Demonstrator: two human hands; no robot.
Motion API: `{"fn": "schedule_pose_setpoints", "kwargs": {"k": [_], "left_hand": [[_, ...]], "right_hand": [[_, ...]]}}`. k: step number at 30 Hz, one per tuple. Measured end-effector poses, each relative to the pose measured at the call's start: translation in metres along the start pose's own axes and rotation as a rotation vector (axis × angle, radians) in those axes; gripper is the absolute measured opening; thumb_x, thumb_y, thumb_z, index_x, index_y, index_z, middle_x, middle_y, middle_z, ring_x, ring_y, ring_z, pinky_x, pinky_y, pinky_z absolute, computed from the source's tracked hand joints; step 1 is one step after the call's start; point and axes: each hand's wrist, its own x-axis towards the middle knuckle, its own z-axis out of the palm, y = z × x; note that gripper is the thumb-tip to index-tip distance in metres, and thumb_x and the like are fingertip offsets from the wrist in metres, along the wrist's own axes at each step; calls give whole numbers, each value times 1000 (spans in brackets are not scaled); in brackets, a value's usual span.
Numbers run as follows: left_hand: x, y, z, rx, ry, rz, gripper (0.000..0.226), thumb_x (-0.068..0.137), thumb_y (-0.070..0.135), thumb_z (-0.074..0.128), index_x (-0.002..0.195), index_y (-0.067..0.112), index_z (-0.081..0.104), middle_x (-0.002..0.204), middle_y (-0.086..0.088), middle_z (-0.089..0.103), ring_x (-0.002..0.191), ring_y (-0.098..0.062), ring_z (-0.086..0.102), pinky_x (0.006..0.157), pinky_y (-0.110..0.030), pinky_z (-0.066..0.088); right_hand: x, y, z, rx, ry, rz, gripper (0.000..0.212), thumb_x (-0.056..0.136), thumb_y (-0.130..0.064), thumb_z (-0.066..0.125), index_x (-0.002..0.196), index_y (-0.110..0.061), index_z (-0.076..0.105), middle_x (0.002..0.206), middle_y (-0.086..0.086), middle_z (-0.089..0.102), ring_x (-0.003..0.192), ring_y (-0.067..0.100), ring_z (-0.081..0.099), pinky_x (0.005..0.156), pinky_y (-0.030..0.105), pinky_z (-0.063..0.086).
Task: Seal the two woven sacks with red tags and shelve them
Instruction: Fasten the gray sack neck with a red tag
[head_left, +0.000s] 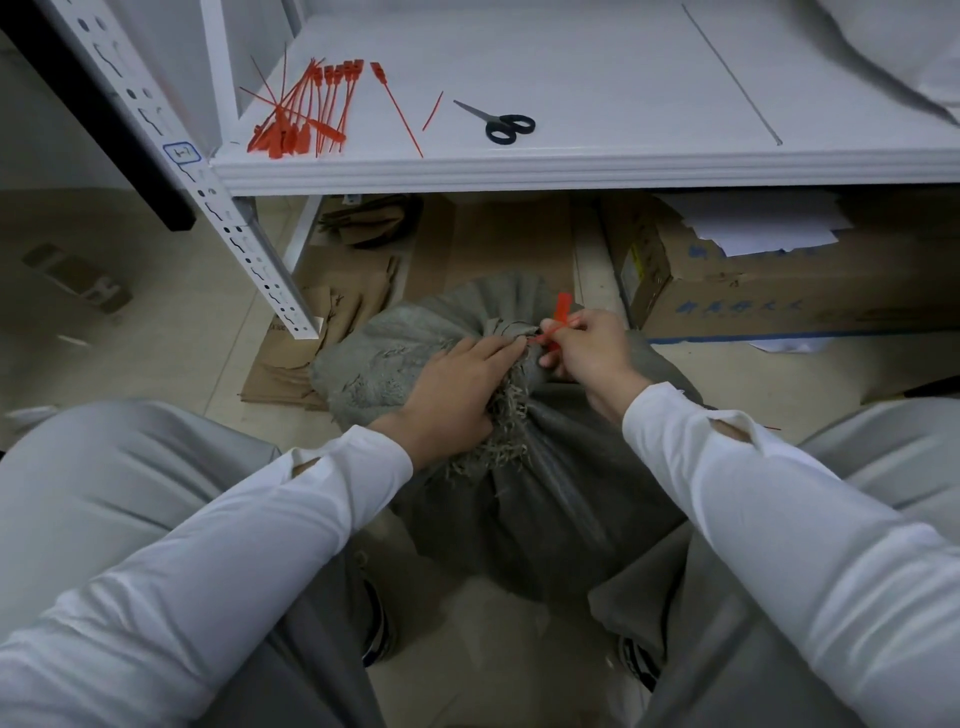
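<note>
Grey woven sack (545, 499) sits on the floor between the person's knees. The left hand (452, 395) has its fingers clenched round the bunched, frayed neck, and the right hand (589, 351) fingers are pinching a red tag (562, 307) at that neck. Just behind there's flattened cardboard (332, 312), with a cardboard box (753, 291) close on the right. The shelf (571, 166) edge overhangs, holding the spare tags (301, 114) and scissors (501, 124).

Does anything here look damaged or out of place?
The sack has a frayed mouth, loose strands hanging below the left hand. Both white sleeves have small tears. On the shelf, one short red strip lies apart from the heap of red tags.
</note>
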Motion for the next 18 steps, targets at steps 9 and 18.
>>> {"fn": "schedule_pose_setpoints", "kwargs": {"k": [9,18], "left_hand": [[3,0,3,-212,29,-174,78,72,21,70,145,21,41,125,0,49,113,-25,52,92,-43,49],[2,7,5,-198,-20,-173,82,76,17,68,149,19,32,140,-3,42,125,-28,46,98,-42,47]], "right_hand": [[-16,-9,-6,497,-155,130,7,91,4,57,93,4,64,85,12,66,75,14,63,80,26,55],[-18,-5,7,177,58,42,14,89,-17,68,79,-8,71,68,3,65,55,6,54,51,13,48]]}}
